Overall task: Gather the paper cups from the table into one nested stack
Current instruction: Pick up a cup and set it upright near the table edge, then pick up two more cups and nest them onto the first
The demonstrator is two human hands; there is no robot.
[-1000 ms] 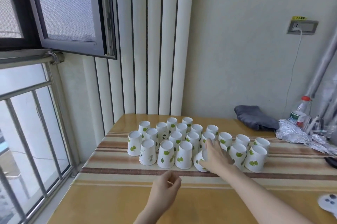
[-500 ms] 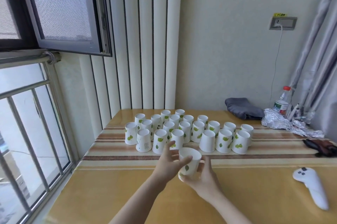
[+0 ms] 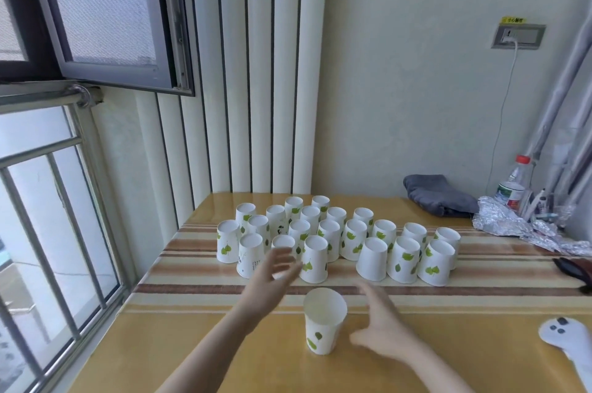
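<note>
Reaching my left hand [image 3: 272, 271], fingers spread and empty, toward 12 o'clock risks toppling the packed inverted cups [image 3: 314, 259]; my right hand [image 3: 381, 328], open, holds nothing.

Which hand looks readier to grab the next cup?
Probably the left hand: it's open and reaching at the front upside-down cups, while the right hand sits open beside the upright cup.

Bright, even daylight enters through the window [image 3: 96, 24] at left, leaving a soft sheen on the glossy table [image 3: 224, 344] and only faint shadows, while wide-angle bending curves the frame edges and motion blur smears both the left hand [image 3: 272, 274] and the right hand [image 3: 381, 328].
</note>
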